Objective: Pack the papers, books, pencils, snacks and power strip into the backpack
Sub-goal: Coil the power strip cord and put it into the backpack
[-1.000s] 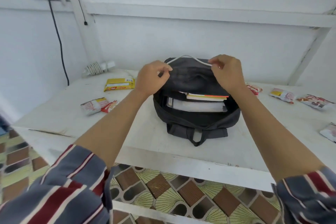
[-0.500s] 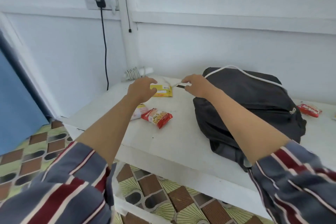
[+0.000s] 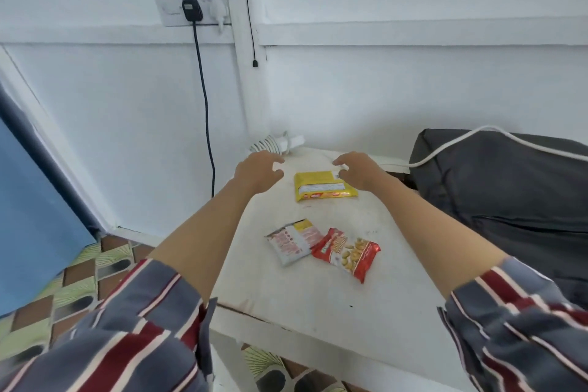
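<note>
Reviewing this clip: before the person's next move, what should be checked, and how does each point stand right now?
1. Left hand free: ok, fingers loosely curled, holding nothing.
2. Right hand free: ok, empty beside the yellow snack packet.
3. Coiled power strip within reach: ok, it lies just beyond the left hand.
4. White cable clear of the backpack: not ok, it lies across the backpack's top.
5. Backpack opening accessible: cannot tell, the opening is not visible.
6. Cable's far end unplugged: cannot tell, it runs out of view.
</note>
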